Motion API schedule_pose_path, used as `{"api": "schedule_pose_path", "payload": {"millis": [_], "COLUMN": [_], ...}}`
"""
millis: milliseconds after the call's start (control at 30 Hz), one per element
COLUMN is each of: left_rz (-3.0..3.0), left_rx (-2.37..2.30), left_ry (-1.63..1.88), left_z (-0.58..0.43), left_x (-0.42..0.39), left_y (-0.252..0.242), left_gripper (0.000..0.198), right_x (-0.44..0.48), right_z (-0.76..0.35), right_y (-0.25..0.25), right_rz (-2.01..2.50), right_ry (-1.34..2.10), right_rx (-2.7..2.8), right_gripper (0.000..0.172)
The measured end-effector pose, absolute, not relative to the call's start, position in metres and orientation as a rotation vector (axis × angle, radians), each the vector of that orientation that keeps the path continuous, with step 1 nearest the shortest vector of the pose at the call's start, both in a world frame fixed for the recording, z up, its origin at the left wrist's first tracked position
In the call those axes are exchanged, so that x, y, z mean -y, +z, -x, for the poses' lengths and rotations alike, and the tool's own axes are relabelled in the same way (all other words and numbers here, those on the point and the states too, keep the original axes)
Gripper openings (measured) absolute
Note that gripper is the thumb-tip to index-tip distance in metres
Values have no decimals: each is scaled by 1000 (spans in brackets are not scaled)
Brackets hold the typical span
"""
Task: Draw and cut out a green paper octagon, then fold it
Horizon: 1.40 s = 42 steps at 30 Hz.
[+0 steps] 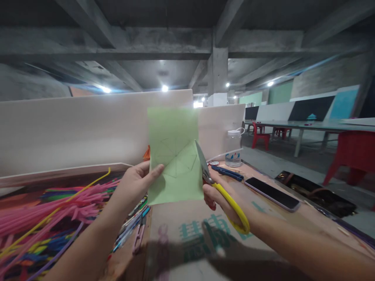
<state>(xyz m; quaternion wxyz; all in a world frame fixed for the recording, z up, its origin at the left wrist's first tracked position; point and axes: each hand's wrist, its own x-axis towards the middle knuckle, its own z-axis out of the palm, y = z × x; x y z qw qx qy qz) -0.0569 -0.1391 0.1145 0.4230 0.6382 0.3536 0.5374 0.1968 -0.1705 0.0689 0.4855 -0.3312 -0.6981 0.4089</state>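
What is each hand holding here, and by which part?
Left hand pinches the green paper at its left edge; right hand holds the scissors by their yellow handles.

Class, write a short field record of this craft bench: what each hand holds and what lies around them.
Left hand: pinches light green paper sheet, held upright
Right hand: holds yellow-handled metal scissors, blades at sheet's right edge
Left of hands: pile of pink fuzzy craft stems
Right of hands: black flat smartphone, clear plastic bottle with white cap
Surface: brown cardboard with green print
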Motion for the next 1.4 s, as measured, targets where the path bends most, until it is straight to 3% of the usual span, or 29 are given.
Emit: {"api": "schedule_pose_path", "payload": {"millis": [233,600,1000,1167,1400], "left_rz": [-1524,-1594,-1666,-1702,-1783], "left_rx": [-876,-1011,-1088,-1072,-1091], "left_ry": [1326,1357,1405,1401,1369], "left_z": [58,54,52,52,55], "left_x": [137,141,145,143,145], "left_y": [114,118,116,115,116], "left_gripper": [60,67,60,68,63], "right_x": [177,170,170,171,172], "right_z": [-195,-193,-194,-194,-193], "right_y": [76,69,68,73,77], "right_rz": [794,741,759,776,842], "right_ry": [1014,1086,1041,1030,1026], "right_rx": [1717,1610,1622,1625,1605], "right_gripper": [20,47,31,28,30]}}
